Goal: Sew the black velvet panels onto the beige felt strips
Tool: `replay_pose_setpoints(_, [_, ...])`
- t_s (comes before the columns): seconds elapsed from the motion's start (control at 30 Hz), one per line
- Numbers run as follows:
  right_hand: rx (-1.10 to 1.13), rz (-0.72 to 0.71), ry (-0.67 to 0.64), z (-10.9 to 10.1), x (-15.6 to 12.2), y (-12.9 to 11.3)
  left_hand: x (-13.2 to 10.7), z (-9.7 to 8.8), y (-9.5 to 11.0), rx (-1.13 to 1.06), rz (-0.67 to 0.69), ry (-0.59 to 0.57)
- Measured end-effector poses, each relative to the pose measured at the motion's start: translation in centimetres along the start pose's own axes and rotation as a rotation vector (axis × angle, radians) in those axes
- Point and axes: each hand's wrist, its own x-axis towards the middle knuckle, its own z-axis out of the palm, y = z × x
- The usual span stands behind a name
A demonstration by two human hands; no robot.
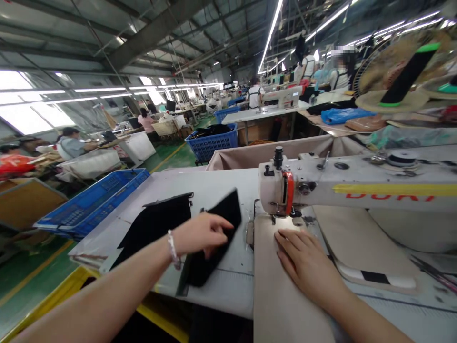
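On the grey work table (221,186), the left hand (200,234) pinches a black fabric piece (214,243), lifting its far edge beside a black stack (157,224). The right hand (303,259) lies flat and empty, fingers together, on tan cloth (282,295) just before the sewing machine (321,183).

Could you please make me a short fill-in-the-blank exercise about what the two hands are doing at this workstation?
1. The left hand grips a piece of fabric whose colour is ____.
2. The right hand lies flat on the beige cloth just in front of the head of the ____ machine.
3. The plastic crate at the table's left end is coloured ____.

Missing words: black; sewing; blue.
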Motion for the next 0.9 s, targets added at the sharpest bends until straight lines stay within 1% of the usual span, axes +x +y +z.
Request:
replay_pose_setpoints(0.03, [0.009,0.003,-0.001,-0.2,0.0,-0.1,0.8,2.3,1.1,0.008,0.082,-0.032])
replay_pose_setpoints(0.07, [0.016,0.005,0.000,-0.3,0.1,-0.1,1.9,4.4,1.9,0.060,0.168,0.045])
replay_pose_setpoints(0.1, [0.020,0.007,0.000,-0.4,0.1,-0.1,3.1,6.0,2.3,0.140,0.241,0.177])
replay_pose_setpoints(0.13, [0.022,0.010,-0.002,-0.5,0.1,-0.1,4.6,7.2,2.4,0.219,0.273,0.298])
replay_pose_setpoints(0.17, [0.022,0.014,-0.004,-0.6,0.1,-0.1,6.0,8.0,2.2,0.285,0.270,0.395])
replay_pose_setpoints(0.2, [0.021,0.020,-0.008,-0.7,0.2,-0.1,7.2,8.3,1.8,0.329,0.241,0.452])
replay_pose_setpoints(0.23, [0.022,0.026,-0.011,-0.7,0.2,-0.2,8.3,8.4,1.2,0.351,0.199,0.470])
replay_pose_setpoints(0.3, [0.025,0.038,-0.017,-0.8,0.3,-0.3,9.5,8.3,0.3,0.347,0.139,0.457])
replay_pose_setpoints(0.37, [0.029,0.049,-0.021,-0.9,0.3,-0.3,9.6,8.3,0.0,0.325,0.143,0.431])
replay_pose_setpoints(0.43, [0.034,0.059,-0.025,-0.9,0.3,-0.4,9.2,8.9,0.5,0.263,0.206,0.392])
replay_pose_setpoints(0.53, [0.035,0.070,-0.034,-0.8,0.3,-0.3,8.9,10.0,2.1,0.122,0.359,0.327])
replay_pose_setpoints(0.57, [0.036,0.071,-0.038,-0.8,0.3,-0.3,9.0,10.2,2.6,0.077,0.372,0.321])
replay_pose_setpoints(0.7, [0.040,0.065,-0.048,-0.7,0.3,-0.2,10.1,10.5,3.7,-0.024,0.219,0.308])
replay_pose_setpoints(0.77, [0.038,0.071,-0.049,-0.7,0.3,-0.1,10.6,10.5,3.9,-0.003,0.218,0.303])
replay_pose_setpoints(0.83, [0.038,0.079,-0.058,-0.6,0.3,-0.1,11.0,10.5,4.0,0.047,0.249,0.340])
replay_pose_setpoints(0.9, [0.043,0.088,-0.072,-0.5,0.3,-0.1,11.3,10.6,4.0,0.090,0.245,0.388])
